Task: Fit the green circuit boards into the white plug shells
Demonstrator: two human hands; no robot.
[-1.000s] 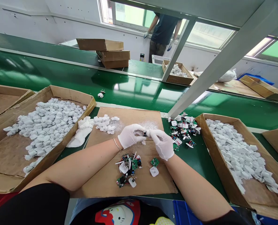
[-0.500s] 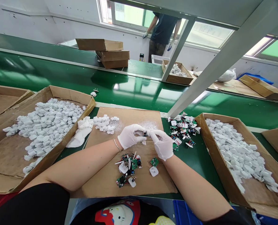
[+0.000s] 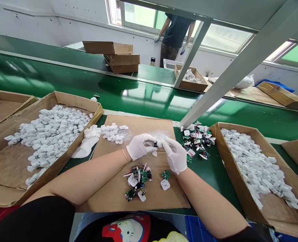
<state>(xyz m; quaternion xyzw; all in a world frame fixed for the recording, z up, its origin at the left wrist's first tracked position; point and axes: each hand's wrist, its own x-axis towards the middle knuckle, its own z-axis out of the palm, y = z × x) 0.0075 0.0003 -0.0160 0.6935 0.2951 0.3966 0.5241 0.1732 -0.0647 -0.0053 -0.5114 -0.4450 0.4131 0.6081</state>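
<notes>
Both my hands wear white gloves and meet above a flat cardboard sheet (image 3: 149, 127). My left hand (image 3: 139, 146) and my right hand (image 3: 175, 155) pinch one small dark electronic part (image 3: 155, 144) between their fingertips. Below them on the sheet lies a cluster of small green circuit boards and white plug pieces (image 3: 138, 179). A single green board (image 3: 165, 174) and a white plug piece (image 3: 165, 184) lie just under my right wrist.
A cardboard tray of white plastic shells (image 3: 47, 132) sits at left, another tray of white shells (image 3: 254, 164) at right. A heap of boards and plugs (image 3: 196, 138) lies on the green belt (image 3: 139, 95). One plug (image 3: 94, 98) rides the belt. A person (image 3: 174, 33) stands behind stacked boxes (image 3: 116, 55).
The single plug on the belt has drifted left. My hands have stayed together on the small part with barely any shift.
</notes>
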